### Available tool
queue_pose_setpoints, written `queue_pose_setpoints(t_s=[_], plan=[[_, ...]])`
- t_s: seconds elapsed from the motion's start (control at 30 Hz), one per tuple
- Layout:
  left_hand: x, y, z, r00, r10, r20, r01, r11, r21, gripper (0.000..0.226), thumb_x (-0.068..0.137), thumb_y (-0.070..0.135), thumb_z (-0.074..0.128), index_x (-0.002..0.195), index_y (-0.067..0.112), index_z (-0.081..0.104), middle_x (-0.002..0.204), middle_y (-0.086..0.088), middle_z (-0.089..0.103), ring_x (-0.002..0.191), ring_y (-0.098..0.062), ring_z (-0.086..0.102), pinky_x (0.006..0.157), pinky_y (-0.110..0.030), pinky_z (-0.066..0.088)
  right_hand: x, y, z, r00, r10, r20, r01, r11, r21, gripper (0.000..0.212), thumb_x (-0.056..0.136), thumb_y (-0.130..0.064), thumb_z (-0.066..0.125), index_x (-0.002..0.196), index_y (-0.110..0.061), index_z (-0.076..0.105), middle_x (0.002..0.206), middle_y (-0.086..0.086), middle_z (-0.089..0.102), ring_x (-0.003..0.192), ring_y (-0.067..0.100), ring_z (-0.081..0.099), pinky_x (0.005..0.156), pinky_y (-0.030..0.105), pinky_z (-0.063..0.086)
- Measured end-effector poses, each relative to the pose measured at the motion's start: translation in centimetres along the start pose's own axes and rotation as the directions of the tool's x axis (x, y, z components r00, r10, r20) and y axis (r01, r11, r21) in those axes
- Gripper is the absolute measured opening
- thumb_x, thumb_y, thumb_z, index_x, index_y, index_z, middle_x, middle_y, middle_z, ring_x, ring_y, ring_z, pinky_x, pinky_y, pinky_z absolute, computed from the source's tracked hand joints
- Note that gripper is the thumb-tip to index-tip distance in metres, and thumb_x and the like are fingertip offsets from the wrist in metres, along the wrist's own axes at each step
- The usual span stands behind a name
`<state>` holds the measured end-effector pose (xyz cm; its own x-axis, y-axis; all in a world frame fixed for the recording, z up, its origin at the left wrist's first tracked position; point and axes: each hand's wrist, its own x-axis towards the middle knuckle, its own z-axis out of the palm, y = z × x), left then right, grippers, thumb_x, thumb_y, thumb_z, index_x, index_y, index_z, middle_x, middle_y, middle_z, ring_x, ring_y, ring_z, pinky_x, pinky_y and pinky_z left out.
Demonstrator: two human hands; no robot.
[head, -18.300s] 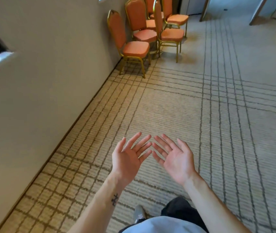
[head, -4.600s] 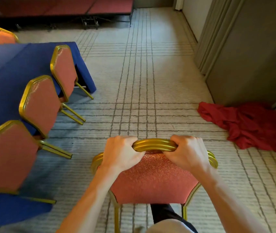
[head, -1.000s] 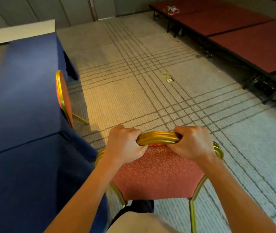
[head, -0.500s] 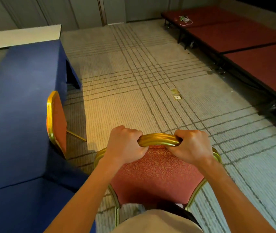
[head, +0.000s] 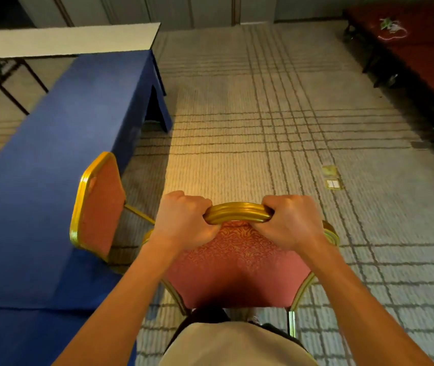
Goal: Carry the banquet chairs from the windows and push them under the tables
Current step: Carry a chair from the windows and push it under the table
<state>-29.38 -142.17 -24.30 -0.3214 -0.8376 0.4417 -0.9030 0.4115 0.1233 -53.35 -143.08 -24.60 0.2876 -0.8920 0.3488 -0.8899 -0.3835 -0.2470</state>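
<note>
I hold a banquet chair (head: 237, 262) with a red patterned back and gold frame right in front of me, over the carpet. My left hand (head: 184, 220) grips the left part of its top rail, and my right hand (head: 292, 220) grips the right part. A long table under a blue cloth (head: 52, 159) runs along my left. A second red and gold chair (head: 97, 207) stands pushed in at that table, just left of my chair. The seat and most of the legs of my chair are hidden below its back.
A bare white folding table (head: 65, 40) stands beyond the blue one at the far left. A low red stage (head: 421, 48) runs along the right. A brass floor outlet (head: 333, 184) lies in the open patterned carpet ahead. Grey panelled walls close the far end.
My view has swung right along the blue table and the pushed-in chair now sits closer at my left. Both hands keep the same grip on the top rail.
</note>
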Motion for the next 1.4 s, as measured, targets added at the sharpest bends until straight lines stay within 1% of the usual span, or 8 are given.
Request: queue_pose_setpoints(t_s=[0.13,0.3,0.47,0.57,0.67,0.97,1.2,1.4], plan=[[5.3,-3.9,1.4,0.995,-0.103,0.002,0.103,0.993,0.050,0.037,0.065,0.046,0.069,0.050,0.024,0.044,0.045,0.003,0.049,0.039,-0.026,0.043,0.055,-0.026,0.024,8.8,2.0,2.1,0.995,-0.103,0.012,0.102,0.995,0.016,0.048,0.073,-0.052,0.075,0.055,-0.029,0.037,0.044,-0.008,0.048,0.041,0.018,0.050,0.049,0.024,0.031],[11.2,-10.0,4.4,0.983,-0.162,-0.086,0.167,0.984,0.054,0.033,0.067,0.044,0.064,0.049,0.025,0.044,0.045,0.002,0.050,0.039,-0.025,0.043,0.054,-0.026,0.024,19.3,3.2,6.2,0.980,-0.201,-0.016,0.201,0.979,0.023,0.042,0.072,-0.062,0.056,0.054,-0.025,0.048,0.049,-0.005,0.057,0.047,0.021,0.057,0.051,0.026,0.035],[15.9,-17.3,6.8,0.962,-0.259,-0.091,0.263,0.964,0.043,0.036,0.066,0.041,0.067,0.050,0.025,0.039,0.045,0.001,0.050,0.040,-0.026,0.044,0.054,-0.026,0.023,29.3,2.4,10.1,0.960,-0.278,-0.023,0.279,0.960,0.030,0.044,0.071,-0.058,0.067,0.054,-0.020,0.053,0.049,-0.003,0.058,0.048,0.024,0.059,0.049,0.029,0.039],[18.6,-21.4,7.4,0.952,-0.292,-0.088,0.297,0.954,0.047,0.043,0.063,0.038,0.072,0.052,0.027,0.032,0.044,0.000,0.048,0.040,-0.026,0.043,0.053,-0.027,0.022,34.4,1.4,11.7,0.948,-0.316,-0.040,0.317,0.948,0.013,0.044,0.071,-0.061,0.061,0.055,-0.021,0.055,0.050,-0.003,0.060,0.050,0.025,0.061,0.049,0.030,0.043],[21.8,-25.1,7.4,0.938,-0.336,-0.079,0.340,0.939,0.047,0.041,0.061,0.034,0.076,0.047,0.020,0.040,0.043,0.002,0.046,0.038,-0.024,0.039,0.054,-0.026,0.020,39.7,0.8,13.2,0.937,-0.348,-0.041,0.349,0.937,0.025,0.046,0.072,-0.062,0.055,0.055,-0.019,0.054,0.051,-0.003,0.061,0.051,0.026,0.062,0.049,0.030,0.042],[29.8,-34.8,10.8,0.897,-0.426,-0.117,0.441,0.880,0.176,0.033,0.064,0.040,0.056,0.054,0.026,0.028,0.043,0.000,0.048,0.039,-0.028,0.038,0.056,-0.026,0.018,54.7,1.2,21.5,0.901,-0.430,0.046,0.418,0.893,0.164,0.040,0.070,-0.059,0.058,0.054,-0.026,0.041,0.055,0.002,0.064,0.058,0.034,0.065,0.052,0.034,0.048],[35.1,-41.7,13.5,0.797,-0.593,-0.114,0.600,0.756,0.262,0.029,0.062,0.041,0.049,0.054,0.026,0.026,0.044,-0.004,0.049,0.039,-0.034,0.039,0.051,-0.024,0.018,66.7,0.1,28.8,0.788,-0.592,0.170,0.554,0.802,0.224,0.030,0.065,-0.049,0.069,0.060,-0.021,0.058,0.058,0.004,0.067,0.061,0.034,0.066,0.052,0.034,0.047],[35.9,-46.2,14.0,0.632,-0.759,-0.158,0.766,0.579,0.281,0.039,0.061,0.037,0.058,0.056,0.023,0.023,0.044,-0.006,0.044,0.039,-0.036,0.035,0.047,-0.025,0.024,74.5,-4.3,32.4,0.632,-0.755,0.172,0.706,0.653,0.275,0.031,0.059,-0.051,0.067,0.062,-0.021,0.059,0.060,0.001,0.067,0.064,0.031,0.068,0.053,0.033,0.043]])
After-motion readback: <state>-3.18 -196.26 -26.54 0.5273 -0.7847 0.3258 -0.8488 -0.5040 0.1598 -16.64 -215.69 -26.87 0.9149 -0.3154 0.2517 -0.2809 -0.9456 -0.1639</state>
